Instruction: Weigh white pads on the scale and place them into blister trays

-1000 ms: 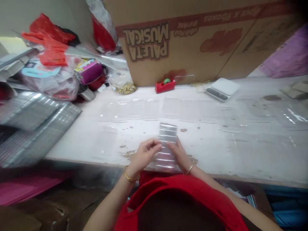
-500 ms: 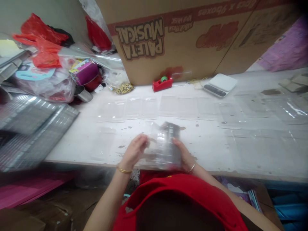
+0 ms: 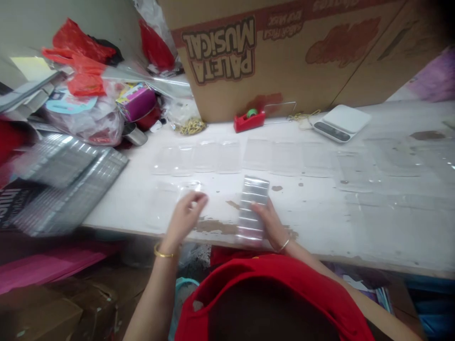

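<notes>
A stack of clear plastic pieces (image 3: 251,208) lies on the white table (image 3: 313,213) near its front edge. My right hand (image 3: 270,225) rests on the stack's right side, fingers closed against it. My left hand (image 3: 186,215) is off to the left, pinching one clear plastic piece (image 3: 188,187) and laying it flat on the table. A row of several clear plastic pieces (image 3: 249,156) lies across the table behind both hands. Another clear piece (image 3: 158,208) lies left of my left hand.
A big cardboard box (image 3: 284,52) stands at the back. In front of it are a red tape dispenser (image 3: 249,121) and a white scale (image 3: 340,123). Bags and clutter (image 3: 92,94) fill the back left; a stack of clear packaging (image 3: 64,180) overhangs the left edge.
My left hand pulled one clear piece off the stack and carried it left onto the table. The stack, lifted half a second ago, lies flat again under my right hand.
</notes>
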### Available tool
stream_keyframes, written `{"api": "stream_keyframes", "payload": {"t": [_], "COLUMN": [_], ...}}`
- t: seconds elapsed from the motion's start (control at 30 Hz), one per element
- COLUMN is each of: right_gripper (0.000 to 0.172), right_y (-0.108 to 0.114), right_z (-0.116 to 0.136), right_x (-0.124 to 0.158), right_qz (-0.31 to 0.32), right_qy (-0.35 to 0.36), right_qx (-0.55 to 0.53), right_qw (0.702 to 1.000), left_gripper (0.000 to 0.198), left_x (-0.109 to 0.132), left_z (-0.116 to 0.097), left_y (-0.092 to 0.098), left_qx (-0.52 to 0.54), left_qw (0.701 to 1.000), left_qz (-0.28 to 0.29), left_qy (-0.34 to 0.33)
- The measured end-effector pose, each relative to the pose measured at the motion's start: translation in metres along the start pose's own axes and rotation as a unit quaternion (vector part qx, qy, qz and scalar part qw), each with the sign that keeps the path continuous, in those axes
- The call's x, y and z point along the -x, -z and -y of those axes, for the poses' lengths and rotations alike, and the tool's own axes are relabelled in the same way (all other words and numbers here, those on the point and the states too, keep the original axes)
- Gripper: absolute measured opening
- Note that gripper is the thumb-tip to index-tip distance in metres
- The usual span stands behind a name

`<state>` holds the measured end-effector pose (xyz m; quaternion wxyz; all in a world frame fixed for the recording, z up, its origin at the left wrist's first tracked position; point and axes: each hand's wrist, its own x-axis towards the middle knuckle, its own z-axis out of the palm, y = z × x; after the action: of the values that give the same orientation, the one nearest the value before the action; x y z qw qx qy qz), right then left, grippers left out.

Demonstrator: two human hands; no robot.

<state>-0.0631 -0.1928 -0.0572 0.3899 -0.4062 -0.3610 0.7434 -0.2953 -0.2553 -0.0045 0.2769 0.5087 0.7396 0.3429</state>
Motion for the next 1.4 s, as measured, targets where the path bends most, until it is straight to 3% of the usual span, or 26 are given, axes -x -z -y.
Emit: {"api": "stream_keyframes", "payload": {"t": [0.07, 0.1, 0.17, 0.27, 0.53, 0.73, 0.83, 0.97, 1.17, 1.3, 1.4], "right_gripper": [0.071, 0.073, 0.074, 0.074, 0.077, 0.081, 0.083, 0.082, 0.069, 0.066, 0.061], "right_y": [-0.006, -0.007, -0.007, -0.003, 0.004, 0.011, 0.013, 0.013, 0.016, 0.019, 0.021], "right_z": [0.002, 0.003, 0.007, 0.012, 0.013, 0.011, 0.011, 0.011, 0.008, 0.006, 0.006], "right_x": [0.001, 0.002, 0.004, 0.006, 0.007, 0.004, 0.003, 0.003, 0.003, 0.002, 0.001], "right_qz": [-0.013, -0.017, -0.020, -0.028, -0.003, -0.021, -0.001, 0.026, 0.051, 0.049, 0.070], "right_qy": [-0.002, -0.003, 0.002, 0.022, 0.005, 0.010, 0.007, 0.015, 0.020, 0.021, 0.023], "right_qx": [0.008, 0.013, 0.022, 0.017, -0.006, 0.037, 0.048, 0.028, 0.008, 0.002, -0.007], "right_qw": [1.000, 1.000, 1.000, 0.999, 1.000, 0.999, 0.999, 0.999, 0.998, 0.999, 0.997], "left_gripper": [0.026, 0.025, 0.026, 0.034, 0.045, 0.032, 0.032, 0.034, 0.042, 0.044, 0.046], "left_x": [0.012, 0.016, 0.021, 0.020, 0.017, 0.012, 0.010, 0.011, 0.013, 0.013, 0.012], "left_z": [-0.028, -0.037, -0.047, -0.047, -0.049, -0.051, -0.051, -0.050, -0.057, -0.060, -0.058], "left_y": [-0.033, -0.048, -0.071, -0.087, -0.100, -0.089, -0.084, -0.089, -0.101, -0.104, -0.104], "left_qx": [0.138, 0.199, 0.294, 0.378, 0.461, 0.356, 0.345, 0.406, 0.495, 0.514, 0.525], "left_qw": [0.984, 0.970, 0.946, 0.917, 0.875, 0.920, 0.925, 0.903, 0.850, 0.840, 0.831], "left_qz": [0.117, 0.140, 0.131, 0.097, 0.081, 0.128, 0.137, 0.114, 0.090, 0.066, 0.085], "left_qy": [-0.002, 0.006, 0.038, 0.080, 0.127, 0.098, 0.079, 0.088, 0.157, 0.158, 0.163]}}
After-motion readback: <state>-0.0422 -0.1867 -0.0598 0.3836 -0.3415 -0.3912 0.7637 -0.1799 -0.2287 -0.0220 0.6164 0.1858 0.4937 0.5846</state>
